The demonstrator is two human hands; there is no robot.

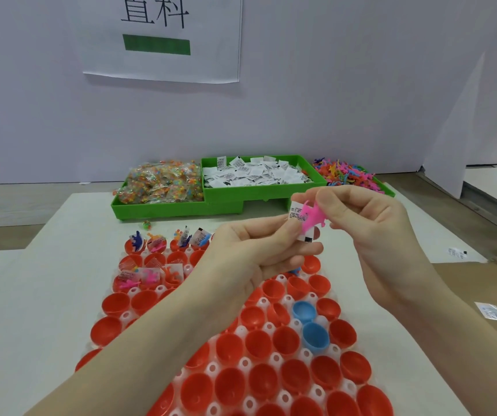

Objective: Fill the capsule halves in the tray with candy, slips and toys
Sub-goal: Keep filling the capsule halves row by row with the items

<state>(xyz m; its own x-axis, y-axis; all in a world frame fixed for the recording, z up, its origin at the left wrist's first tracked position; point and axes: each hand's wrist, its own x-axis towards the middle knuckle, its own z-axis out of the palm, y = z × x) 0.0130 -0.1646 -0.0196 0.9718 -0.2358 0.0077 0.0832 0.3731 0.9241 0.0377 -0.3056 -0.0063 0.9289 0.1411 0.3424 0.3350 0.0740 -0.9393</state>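
Far rows of tray (242, 363) filled; most red halves (259, 343) empty; left hand (256, 250) pinches slip (296, 213), right hand (370, 217) pinches pink toy (313, 216)

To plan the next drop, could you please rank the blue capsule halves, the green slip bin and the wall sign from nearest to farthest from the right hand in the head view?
From the right hand:
1. Green slip bin, just behind the hand.
2. Blue capsule halves, below it in the tray.
3. Wall sign, high at the back left.
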